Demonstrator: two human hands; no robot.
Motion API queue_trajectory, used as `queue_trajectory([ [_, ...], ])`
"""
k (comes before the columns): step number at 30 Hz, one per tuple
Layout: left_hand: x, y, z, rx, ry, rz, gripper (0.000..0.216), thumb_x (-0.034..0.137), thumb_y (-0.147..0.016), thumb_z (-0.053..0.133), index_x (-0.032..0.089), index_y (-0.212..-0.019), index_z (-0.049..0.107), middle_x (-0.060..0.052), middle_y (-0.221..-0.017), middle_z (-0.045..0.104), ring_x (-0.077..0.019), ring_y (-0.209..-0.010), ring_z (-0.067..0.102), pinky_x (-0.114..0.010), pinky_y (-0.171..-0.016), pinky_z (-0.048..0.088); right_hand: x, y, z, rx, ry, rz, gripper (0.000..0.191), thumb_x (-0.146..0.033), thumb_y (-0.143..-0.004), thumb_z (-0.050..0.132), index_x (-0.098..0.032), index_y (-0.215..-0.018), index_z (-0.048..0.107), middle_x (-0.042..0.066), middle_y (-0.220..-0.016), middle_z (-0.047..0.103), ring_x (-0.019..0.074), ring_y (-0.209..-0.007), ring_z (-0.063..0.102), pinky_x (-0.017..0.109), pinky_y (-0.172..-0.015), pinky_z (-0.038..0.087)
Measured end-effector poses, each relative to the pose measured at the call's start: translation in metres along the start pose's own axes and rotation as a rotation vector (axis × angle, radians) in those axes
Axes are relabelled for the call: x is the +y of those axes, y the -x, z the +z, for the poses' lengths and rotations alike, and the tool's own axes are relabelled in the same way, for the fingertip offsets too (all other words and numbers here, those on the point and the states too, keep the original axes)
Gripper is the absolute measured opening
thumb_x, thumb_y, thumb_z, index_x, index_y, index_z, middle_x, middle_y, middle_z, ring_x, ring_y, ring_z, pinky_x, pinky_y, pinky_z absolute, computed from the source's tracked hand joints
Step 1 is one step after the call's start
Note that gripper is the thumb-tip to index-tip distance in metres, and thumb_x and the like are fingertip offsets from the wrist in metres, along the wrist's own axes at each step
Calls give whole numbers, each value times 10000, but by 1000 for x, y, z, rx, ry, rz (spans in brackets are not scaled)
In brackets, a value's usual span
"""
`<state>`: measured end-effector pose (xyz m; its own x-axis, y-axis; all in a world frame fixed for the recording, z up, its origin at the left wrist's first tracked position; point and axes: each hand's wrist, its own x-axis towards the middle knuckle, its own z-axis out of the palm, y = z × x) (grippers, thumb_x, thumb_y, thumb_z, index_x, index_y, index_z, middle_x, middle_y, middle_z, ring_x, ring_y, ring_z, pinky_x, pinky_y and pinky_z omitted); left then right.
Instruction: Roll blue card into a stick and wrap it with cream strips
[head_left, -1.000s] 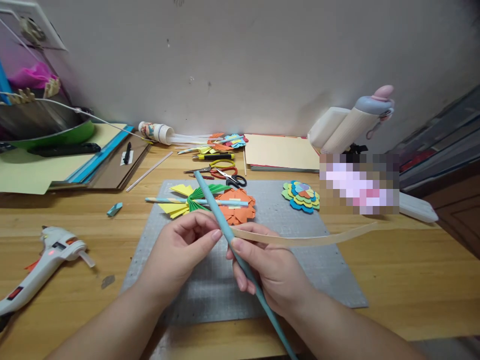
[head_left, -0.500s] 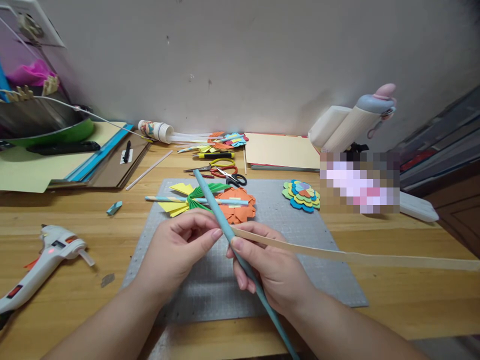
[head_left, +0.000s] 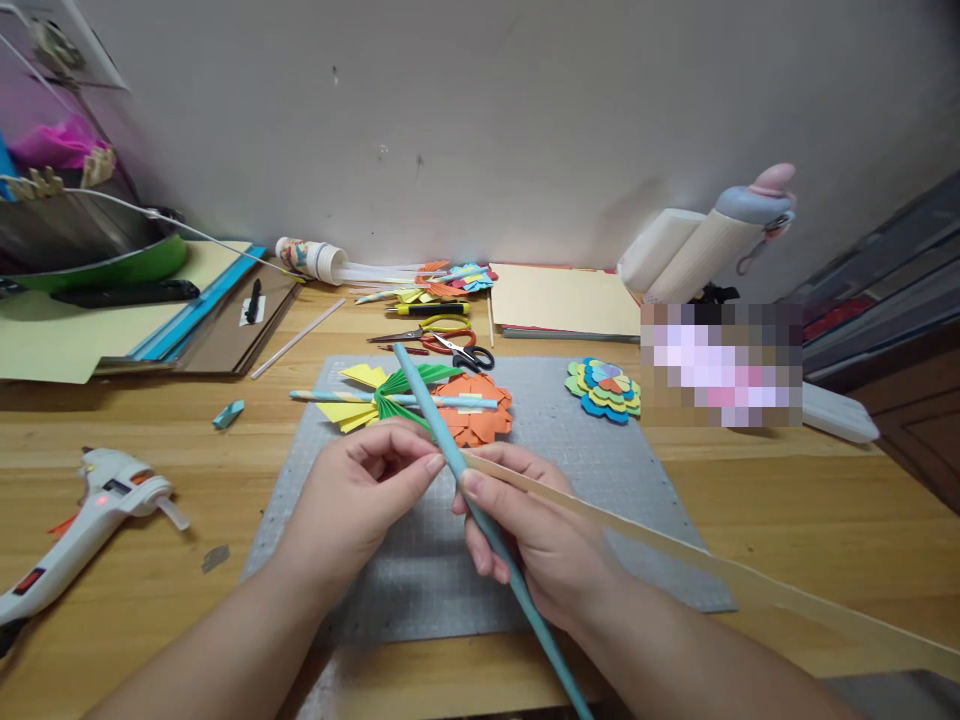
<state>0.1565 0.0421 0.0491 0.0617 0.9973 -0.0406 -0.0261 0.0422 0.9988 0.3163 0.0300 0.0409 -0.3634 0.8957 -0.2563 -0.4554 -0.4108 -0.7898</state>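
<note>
Slanting across the view is a long light-blue rolled-paper stick (head_left: 424, 393), its upper end beyond my hands and its lower end past the bottom edge. My right hand (head_left: 536, 530) is closed around its middle, thumb on top. A long cream paper strip (head_left: 645, 530) meets the stick by my right thumb and trails over my right wrist toward the lower right. My left hand (head_left: 367, 500) pinches thumb and forefinger at the stick's left side, level with the strip; what lies between those fingertips is hidden. Behind lie an orange paper flower (head_left: 491, 420) and green paper leaves (head_left: 394, 397).
A grey cutting mat (head_left: 600, 480) lies beneath my hands, with a layered paper flower (head_left: 602, 390) on it. At left rests a glue gun (head_left: 112, 500) with its light lit. Scissors (head_left: 472, 355), a cutter (head_left: 431, 310) and a paper-cup stack (head_left: 311, 260) lie farther back.
The strip's free end has swung down at the right, so it slopes more steeply across my right wrist. Both hands and the blue stick are nearly where they were.
</note>
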Motion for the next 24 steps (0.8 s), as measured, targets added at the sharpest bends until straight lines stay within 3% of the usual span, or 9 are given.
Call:
queue_trajectory([
  [5, 1, 1, -2, 2, -24, 36, 108, 284, -720, 729, 193, -700, 676, -17, -799, 661, -156, -781, 612, -259, -722, 494, -7, -1, -4, -131, -98, 212, 296, -419, -788, 643, -135, -711, 614, -33, -423, 535, 28, -292, 371, 132, -309, 249],
  [9, 1, 8, -1, 85, -267, 303, 53, 189, -762, 678, 239, -775, 688, 0, -815, 648, -144, -805, 600, -241, -712, 477, -10, -1, -8, -167, -145, 288, 324, -439, -798, 611, -131, -701, 629, -36, -363, 488, 29, -284, 318, 146, -319, 226],
  [12, 2, 15, -1, 125, -510, 581, 276, 78, -769, 623, 278, -948, 687, -3, -887, 645, -147, -828, 595, -254, -727, 465, -11, 0, -7, -149, -129, 251, 313, -422, -806, 610, -127, -704, 631, -31, -361, 493, 31, -282, 325, 148, -322, 217],
  [15, 4, 21, -1, 66, -615, 736, 406, 37, -784, 554, 287, -1088, 654, -20, -954, 628, -158, -862, 587, -270, -754, 458, -10, 2, -4, -106, -77, 160, 320, -417, -808, 619, -120, -690, 631, -22, -362, 507, 32, -285, 351, 145, -328, 229],
  [18, 5, 23, -2, 62, -654, 776, 426, 29, -793, 524, 281, -1118, 635, -19, -948, 604, -152, -868, 572, -268, -763, 447, -8, 4, -1, -38, -20, 70, 310, -410, -802, 640, -122, -689, 622, -21, -372, 517, 38, -288, 380, 143, -323, 251],
  [24, 3, 22, -3, 49, -696, 776, 418, 28, -813, 507, 257, -1151, 599, -21, -1000, 598, -141, -905, 563, -258, -786, 443, -6, 4, 1, 32, -37, -64, 217, -329, -748, 720, -165, -848, 621, -10, -679, 643, 59, -358, 521, 130, -294, 326],
])
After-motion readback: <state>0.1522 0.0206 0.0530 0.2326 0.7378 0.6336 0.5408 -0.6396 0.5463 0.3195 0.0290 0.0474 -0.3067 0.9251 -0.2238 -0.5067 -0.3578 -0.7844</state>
